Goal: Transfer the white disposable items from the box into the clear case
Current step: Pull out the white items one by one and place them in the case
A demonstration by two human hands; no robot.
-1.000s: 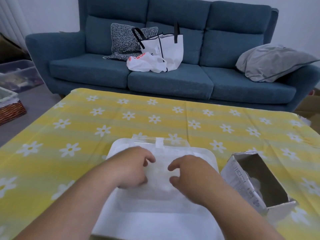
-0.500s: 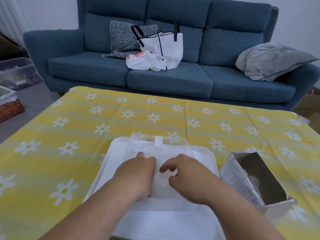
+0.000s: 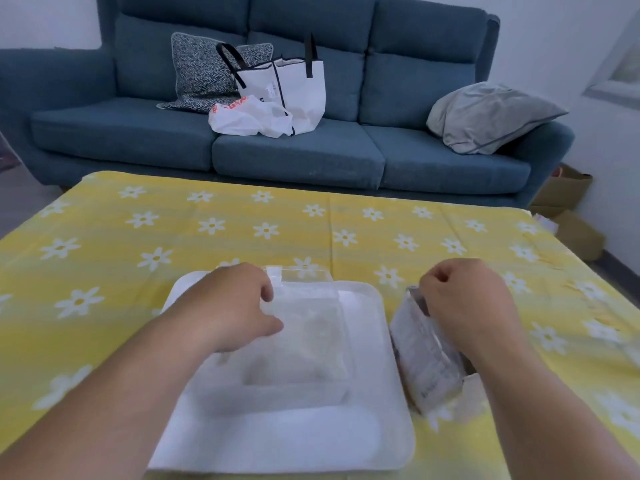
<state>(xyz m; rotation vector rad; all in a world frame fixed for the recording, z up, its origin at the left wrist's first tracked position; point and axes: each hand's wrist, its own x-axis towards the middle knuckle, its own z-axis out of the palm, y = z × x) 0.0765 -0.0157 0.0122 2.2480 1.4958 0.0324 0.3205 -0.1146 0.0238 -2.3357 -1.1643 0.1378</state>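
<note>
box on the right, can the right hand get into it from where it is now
Probably yes. The right hand is already at the open top of the box, nothing lies between them, and the left hand stays over the clear case.

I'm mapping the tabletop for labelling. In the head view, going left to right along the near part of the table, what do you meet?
left hand → clear case on the white tray → box → right hand

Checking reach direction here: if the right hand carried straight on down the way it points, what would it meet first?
The right hand is curled over the open top of the box, so it would likely enter the box; its contents are hidden.
</note>
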